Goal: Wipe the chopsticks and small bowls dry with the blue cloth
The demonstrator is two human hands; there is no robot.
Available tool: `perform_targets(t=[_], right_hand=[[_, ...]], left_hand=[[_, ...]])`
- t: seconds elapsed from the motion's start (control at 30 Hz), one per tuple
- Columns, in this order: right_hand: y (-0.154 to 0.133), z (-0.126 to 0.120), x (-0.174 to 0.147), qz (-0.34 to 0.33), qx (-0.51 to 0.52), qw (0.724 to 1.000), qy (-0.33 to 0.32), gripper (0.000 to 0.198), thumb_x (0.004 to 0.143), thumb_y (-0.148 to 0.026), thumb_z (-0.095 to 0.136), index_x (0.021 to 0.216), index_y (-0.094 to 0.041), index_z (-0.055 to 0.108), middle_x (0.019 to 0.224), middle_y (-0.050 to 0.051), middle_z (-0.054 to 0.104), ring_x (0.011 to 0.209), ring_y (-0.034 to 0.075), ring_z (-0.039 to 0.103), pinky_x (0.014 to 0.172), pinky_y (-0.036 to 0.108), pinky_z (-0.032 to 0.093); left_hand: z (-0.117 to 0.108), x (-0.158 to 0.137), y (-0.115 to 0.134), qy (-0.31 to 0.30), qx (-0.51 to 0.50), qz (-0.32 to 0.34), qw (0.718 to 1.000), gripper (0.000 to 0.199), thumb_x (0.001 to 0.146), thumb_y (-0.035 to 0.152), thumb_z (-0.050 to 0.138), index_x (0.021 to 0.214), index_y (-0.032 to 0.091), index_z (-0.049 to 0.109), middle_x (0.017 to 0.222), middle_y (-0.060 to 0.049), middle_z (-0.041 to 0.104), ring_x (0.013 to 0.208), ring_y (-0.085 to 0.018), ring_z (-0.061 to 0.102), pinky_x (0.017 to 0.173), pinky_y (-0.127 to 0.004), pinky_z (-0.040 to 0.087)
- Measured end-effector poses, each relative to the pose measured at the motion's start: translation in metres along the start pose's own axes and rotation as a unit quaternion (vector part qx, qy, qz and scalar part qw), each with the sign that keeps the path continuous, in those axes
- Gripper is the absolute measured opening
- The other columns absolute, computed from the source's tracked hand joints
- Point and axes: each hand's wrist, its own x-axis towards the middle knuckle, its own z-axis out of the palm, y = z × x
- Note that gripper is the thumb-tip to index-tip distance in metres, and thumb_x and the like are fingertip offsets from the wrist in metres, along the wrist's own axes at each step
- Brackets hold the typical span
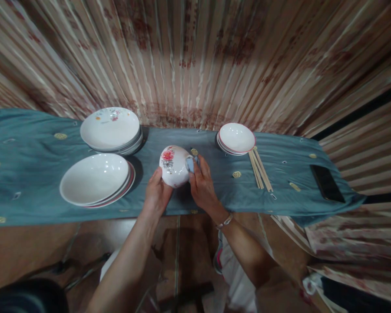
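Observation:
A white bowl [179, 171] with a red flower on its outer wall is held above the middle of the table, turned on its side. My left hand [157, 191] grips its left edge, thumb on the outer wall, the other fingers mostly hidden. At the bowl's right end, by its foot, my right hand [204, 186] is closed on a small light blue cloth [190, 164] and presses it against the bowl. The bowl's inside faces away from view.
To the left stand a stack of flowered plates [111, 130] and a stack of white dishes [94, 180]. Right of my hands are small red-rimmed bowls [236, 138], several chopsticks [260, 169] and a black phone [326, 183]. A teal cloth [221, 198] covers the narrow table; a pleated curtain [195, 65] hangs behind.

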Motion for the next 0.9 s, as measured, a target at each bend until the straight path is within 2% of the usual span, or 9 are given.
perform_targets(t=[0.3, 0.43, 0.67, 0.8, 0.9], right_hand=[[-0.003, -0.009, -0.011, -0.009, 0.011, 1.000, -0.005, 0.047, 0.104, -0.029, 0.033, 0.145, -0.015, 0.051, 0.156, 0.018, 0.043, 0.148, 0.028, 0.036, 0.121, 0.056, 0.033], [-0.011, -0.017, -0.014, -0.024, 0.041, 0.999, -0.005, 0.046, 0.104, -0.031, 0.033, 0.140, -0.012, 0.056, 0.151, 0.019, 0.049, 0.143, 0.026, 0.044, 0.120, 0.050, 0.038], [-0.019, -0.036, -0.002, -0.015, 0.095, 0.995, 0.026, 0.039, 0.103, -0.035, 0.041, 0.133, -0.020, 0.061, 0.146, 0.013, 0.056, 0.136, 0.022, 0.054, 0.118, 0.043, 0.043], [-0.031, -0.045, 0.000, -0.028, 0.099, 0.994, 0.037, 0.041, 0.102, -0.035, 0.045, 0.138, -0.019, 0.055, 0.148, 0.014, 0.053, 0.139, 0.022, 0.050, 0.119, 0.042, 0.041], [-0.042, -0.045, -0.003, -0.088, 0.088, 0.992, -0.003, 0.049, 0.102, -0.033, 0.045, 0.147, -0.014, 0.044, 0.157, 0.018, 0.041, 0.149, 0.024, 0.036, 0.123, 0.045, 0.035]], left_hand=[[-0.003, 0.002, -0.001, -0.008, 0.004, 0.002, 1.000, 0.043, 0.083, 0.034, 0.073, 0.118, 0.011, 0.069, 0.113, -0.016, 0.076, 0.124, -0.031, 0.063, 0.112, -0.045, 0.046], [-0.002, 0.001, -0.001, -0.004, 0.012, 0.015, 1.000, 0.036, 0.081, 0.034, 0.075, 0.109, 0.011, 0.072, 0.106, -0.015, 0.078, 0.119, -0.029, 0.066, 0.110, -0.043, 0.047], [0.005, -0.008, -0.002, -0.018, 0.042, 0.015, 0.999, 0.024, 0.076, 0.032, 0.080, 0.090, 0.014, 0.074, 0.094, -0.010, 0.079, 0.103, -0.026, 0.072, 0.101, -0.039, 0.052], [0.007, -0.014, -0.001, -0.043, 0.066, 0.007, 0.997, 0.027, 0.070, 0.035, 0.085, 0.082, 0.015, 0.073, 0.080, -0.005, 0.076, 0.090, -0.023, 0.073, 0.092, -0.033, 0.054], [0.005, -0.017, -0.001, -0.056, 0.085, -0.010, 0.995, 0.027, 0.071, 0.037, 0.085, 0.081, 0.016, 0.071, 0.078, -0.002, 0.074, 0.081, -0.018, 0.071, 0.084, -0.029, 0.054]])
